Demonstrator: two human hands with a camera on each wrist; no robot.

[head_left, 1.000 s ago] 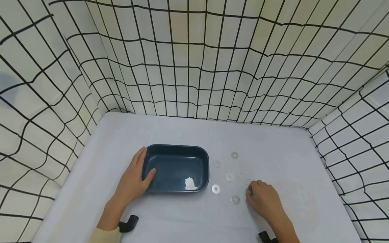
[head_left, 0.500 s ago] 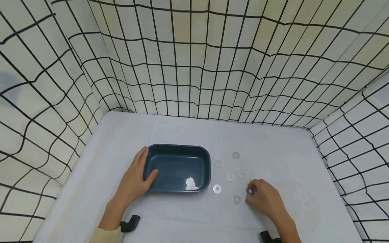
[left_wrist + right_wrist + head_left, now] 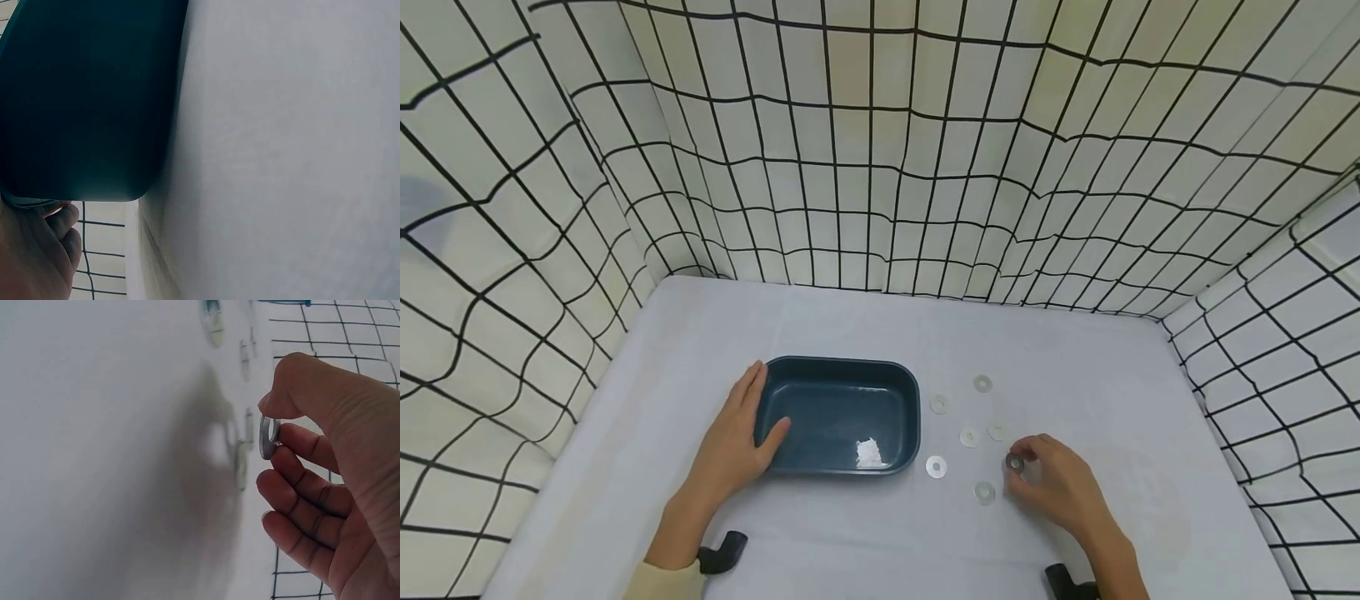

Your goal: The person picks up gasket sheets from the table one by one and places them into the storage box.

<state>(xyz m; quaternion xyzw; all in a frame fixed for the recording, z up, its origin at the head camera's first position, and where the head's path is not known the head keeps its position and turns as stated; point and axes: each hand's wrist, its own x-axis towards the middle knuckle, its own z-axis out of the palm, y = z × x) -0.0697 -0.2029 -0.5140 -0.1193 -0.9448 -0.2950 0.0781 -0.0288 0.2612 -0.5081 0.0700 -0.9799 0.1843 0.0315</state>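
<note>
A dark blue rectangular tray (image 3: 837,417) lies on the white cloth. My left hand (image 3: 733,433) grips its left end, thumb over the rim and fingers along the outside. The left wrist view shows the tray's wall (image 3: 87,100) large and dark. To the right of the tray, my right hand (image 3: 1056,483) pinches a grey metal washer (image 3: 1015,463) between thumb and fingertips. In the right wrist view that washer (image 3: 269,437) stands on edge, just off the cloth, with the other fingers loosely bent. Several flat washers (image 3: 936,467) lie scattered between tray and right hand.
Black netting (image 3: 887,175) over pale walls encloses the back and both sides of the white-covered table (image 3: 850,542). One washer (image 3: 982,383) lies farthest back. A black fitting (image 3: 724,552) sits at the left wrist, another (image 3: 1067,582) at the right.
The right hand has lifted the washer slightly and turned so that its face shows between thumb and fingers. The left hand and the tray keep their places.
</note>
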